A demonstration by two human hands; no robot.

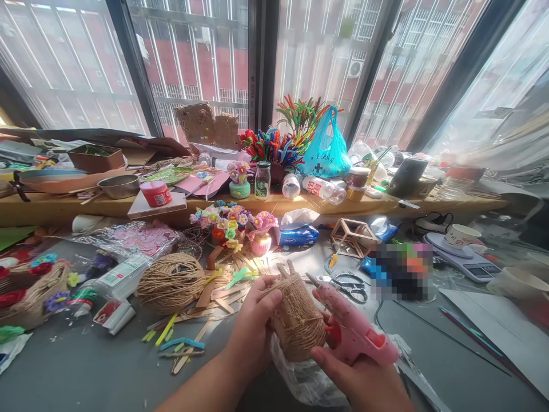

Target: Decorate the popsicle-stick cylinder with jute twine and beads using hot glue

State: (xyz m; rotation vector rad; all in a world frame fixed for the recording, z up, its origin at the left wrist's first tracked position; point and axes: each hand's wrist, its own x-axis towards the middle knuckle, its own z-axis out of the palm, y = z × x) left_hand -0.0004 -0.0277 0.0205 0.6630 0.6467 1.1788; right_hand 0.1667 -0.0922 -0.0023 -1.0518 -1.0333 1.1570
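Note:
A small rounded piece wrapped in brown twine (299, 317) is in my left hand (251, 323), thumb on its near side and fingers behind. Twine-covered stubs stick up from its top. My right hand (364, 380) grips a pink hot glue gun (354, 329), whose nozzle points up and left beside the wrapped piece. The right thumb also rests near the lower right side of that piece. Below both hands lies a crumpled clear plastic bag (311, 382). Just behind the glue gun are black-handled scissors (351, 287).
Left of my hands sit a ball of twine (171, 283), scattered wooden craft sticks (227, 300) and a plastic bottle (79, 303). Pipe-cleaner flowers (227, 223), a wooden frame (352, 237) and a kitchen scale (463, 257) stand farther back. A crowded ledge (240, 209) runs below the windows.

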